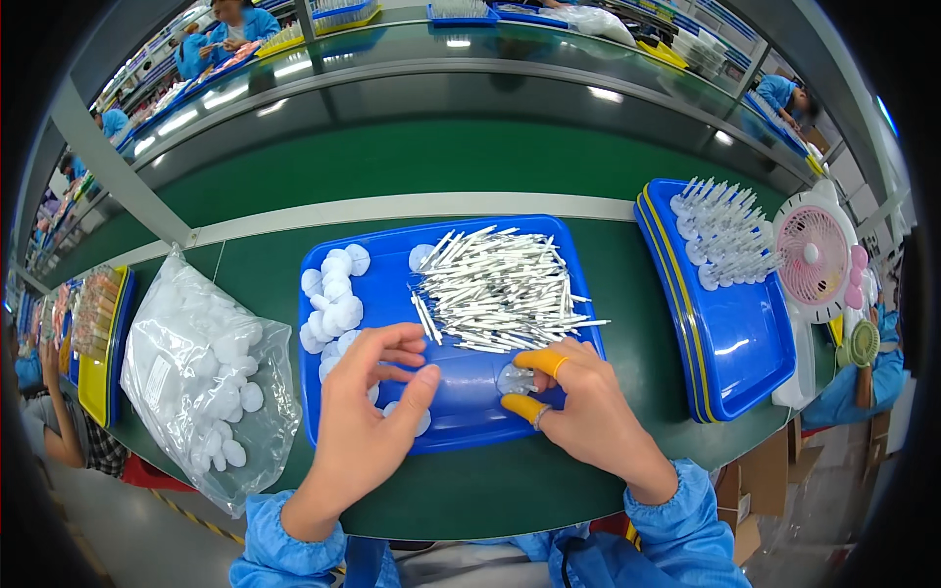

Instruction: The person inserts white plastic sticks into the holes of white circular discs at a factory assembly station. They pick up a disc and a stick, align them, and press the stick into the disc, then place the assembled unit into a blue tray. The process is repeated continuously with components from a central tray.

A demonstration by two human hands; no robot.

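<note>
My right hand [590,410], with yellow finger cots on thumb and forefinger, pinches a clear plastic piece with a round base [512,380] over the front right of a blue tray [461,436]. My left hand [377,416] hovers over the tray's front left, fingers curved and apart, with nothing visible between them. Behind the hands a heap of thin white sticks with slim tips [505,289] fills the tray's right half. Frosted round plastic caps [338,309] lie along its left side, some partly hidden by my left hand.
A clear bag of frosted caps [201,372] lies left of the tray. To the right, stacked blue and yellow trays [750,377] hold rows of upright clear pieces [725,230], beside a pink-and-white fan [814,245]. A green conveyor belt [421,157] runs beyond the table; other people work around it.
</note>
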